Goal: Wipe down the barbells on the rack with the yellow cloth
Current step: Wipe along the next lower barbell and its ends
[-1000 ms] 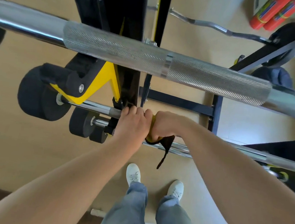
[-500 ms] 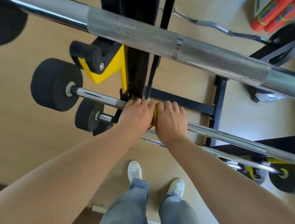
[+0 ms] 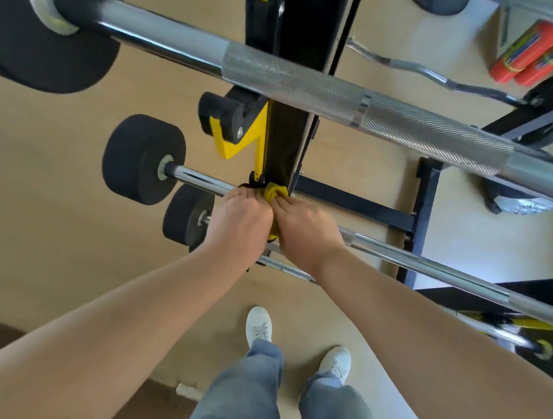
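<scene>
- At the middle barbell (image 3: 450,274) of the rack, the yellow cloth (image 3: 274,192) is bunched round the shaft, just beside the black-and-yellow upright (image 3: 283,148).
- Left hand (image 3: 237,225) and right hand (image 3: 306,237) sit side by side, touching, with the cloth squeezed between them.
- Fingers of both hands are curled over the bar and hold the cloth against it; the fingertips are hidden on the far side.
- Judged progress: wiping is under way at the left part of this shaft. Its long bare run to the right appears to be left to do.
- Top barbell (image 3: 300,82), with its knurled grip, crosses above the hands and well apart from the cloth; whether it has been wiped cannot be told.
- Lower barbell (image 3: 288,271) passes beneath my wrists, not touched by the cloth.
- Black plates (image 3: 143,159) cap the left ends of the bars.
- Further out, a curl bar (image 3: 422,69) lies by the beige floor (image 3: 43,217).
</scene>
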The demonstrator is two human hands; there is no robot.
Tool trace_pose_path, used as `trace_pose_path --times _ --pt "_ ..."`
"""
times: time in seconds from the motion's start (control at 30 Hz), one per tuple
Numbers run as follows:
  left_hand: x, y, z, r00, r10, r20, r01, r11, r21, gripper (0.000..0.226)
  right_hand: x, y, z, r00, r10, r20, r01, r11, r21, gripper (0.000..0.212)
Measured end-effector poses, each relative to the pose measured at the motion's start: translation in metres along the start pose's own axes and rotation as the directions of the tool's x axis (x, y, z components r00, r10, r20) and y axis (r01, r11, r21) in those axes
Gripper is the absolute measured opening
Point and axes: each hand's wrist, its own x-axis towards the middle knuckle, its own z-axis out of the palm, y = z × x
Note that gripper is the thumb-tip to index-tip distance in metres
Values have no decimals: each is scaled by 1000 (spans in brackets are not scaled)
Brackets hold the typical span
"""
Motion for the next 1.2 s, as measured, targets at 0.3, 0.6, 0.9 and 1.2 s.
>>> trace_pose_path --times 0.3,0.6,0.9,1.2 --pt "15 45 10 985 155 -81 -168 966 -195 41 -35 36 -20 965 202 169 -173 970 -173 29" --pt "17 62 9 956 254 -148 -293 865 -406 51 -70 35 -24 956 284 71 -248 915 -320 15" --pt "7 35 -10 979 147 -141 -195 871 -451 44 -55 33 -38 949 307 -70 -302 950 77 9" --pt "-11 -73 -13 975 -88 -203 49 981 -189 38 8 -36 -37 986 159 -40 -129 903 410 34"
